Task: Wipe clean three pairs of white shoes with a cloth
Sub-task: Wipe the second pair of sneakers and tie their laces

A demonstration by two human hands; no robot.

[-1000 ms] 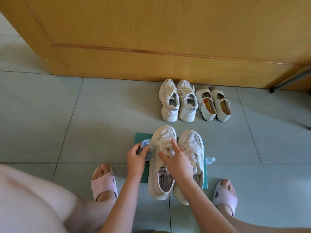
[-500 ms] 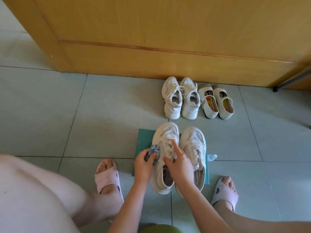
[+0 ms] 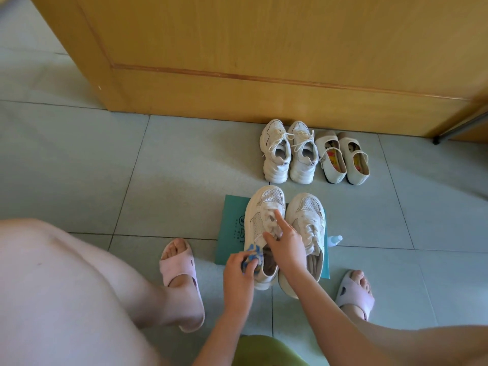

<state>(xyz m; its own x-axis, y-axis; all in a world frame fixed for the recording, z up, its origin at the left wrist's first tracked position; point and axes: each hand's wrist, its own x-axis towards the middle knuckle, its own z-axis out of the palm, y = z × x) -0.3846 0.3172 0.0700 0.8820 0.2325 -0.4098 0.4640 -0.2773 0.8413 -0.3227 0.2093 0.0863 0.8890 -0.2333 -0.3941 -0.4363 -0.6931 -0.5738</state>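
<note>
Two white mesh sneakers stand side by side on a green mat [image 3: 232,228]. My left hand [image 3: 239,270] grips a blue patterned cloth [image 3: 252,257] and presses it against the outer side of the left sneaker [image 3: 260,223], near its heel. My right hand [image 3: 286,245] rests on that sneaker's laces and tongue, index finger pointing forward. The right sneaker [image 3: 307,220] stands untouched beside it. Farther off, by the wooden door, stand a chunky white laced pair [image 3: 287,157] and a pair of cream strap shoes [image 3: 343,159].
A small clear bottle [image 3: 335,240] lies by the mat's right edge. My feet in pink slippers [image 3: 179,273] [image 3: 355,294] flank the mat on the grey tiled floor. The wooden door [image 3: 264,62] closes off the far side; a dark metal leg [image 3: 459,130] is at the right.
My left hand has slid the cloth back along the left sneaker's outer side, from near the laces toward the heel. My right hand stays on the laces.
</note>
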